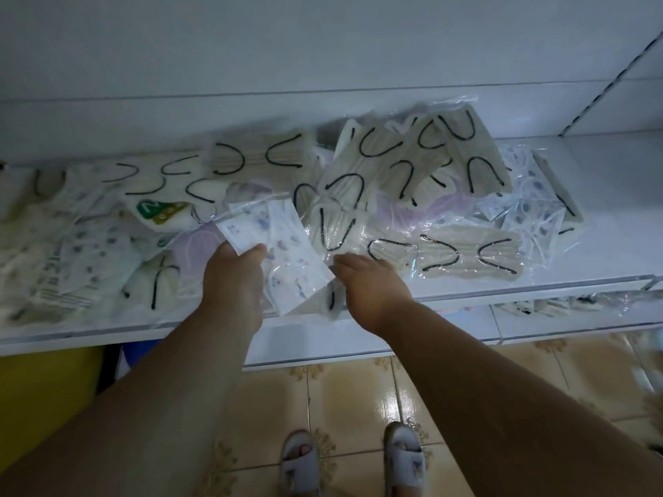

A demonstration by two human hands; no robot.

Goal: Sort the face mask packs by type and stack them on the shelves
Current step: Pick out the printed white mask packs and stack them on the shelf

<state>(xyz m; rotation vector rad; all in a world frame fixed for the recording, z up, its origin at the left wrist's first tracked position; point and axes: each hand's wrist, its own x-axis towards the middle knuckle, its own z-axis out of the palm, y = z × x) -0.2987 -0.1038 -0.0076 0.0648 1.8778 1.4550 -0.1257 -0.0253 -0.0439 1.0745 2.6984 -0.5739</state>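
Observation:
A jumble of clear-wrapped face mask packs covers the white shelf. Cream masks with black ear loops are heaped at centre and right. White masks with small blue prints lie at the left, and more of them at the far right. My left hand grips a pack of white blue-printed masks, lifted a little above the pile. My right hand reaches palm down with loosely bent fingers, touching a cream pack near the shelf's front edge.
A lower shelf shows under the front edge, with more packs at its right. A slotted upright stands at the back right. A yellow object is at the lower left. My sandalled feet stand on glossy tiles.

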